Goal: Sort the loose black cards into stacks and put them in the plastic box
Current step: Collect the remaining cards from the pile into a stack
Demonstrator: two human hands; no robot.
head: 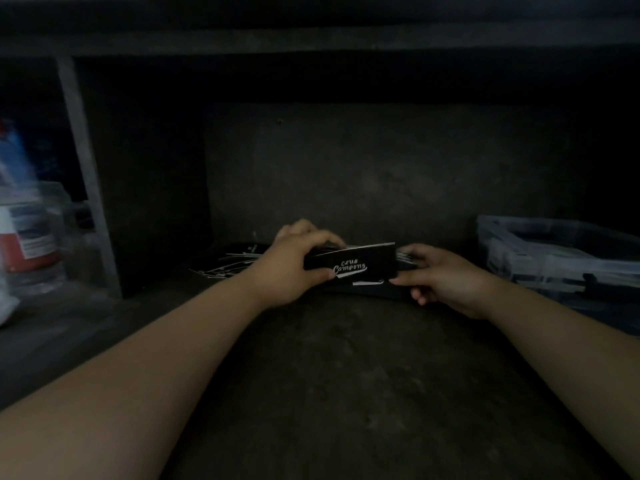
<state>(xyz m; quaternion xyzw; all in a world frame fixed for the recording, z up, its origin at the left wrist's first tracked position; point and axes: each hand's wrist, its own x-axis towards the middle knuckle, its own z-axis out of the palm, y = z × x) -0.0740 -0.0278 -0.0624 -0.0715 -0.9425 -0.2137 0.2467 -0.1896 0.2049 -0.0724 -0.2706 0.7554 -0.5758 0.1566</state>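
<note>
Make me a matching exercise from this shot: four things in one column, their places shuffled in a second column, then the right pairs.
Things
1. stack
2. loose cards
3. box
4. jar with a red label

Places
A. at the far right edge
B. at the far left, past the upright post
C. held between the left hand and the right hand
D. spread on the surface just left of the left hand

Pairs: 1-C, 2-D, 3-A, 4-B
</note>
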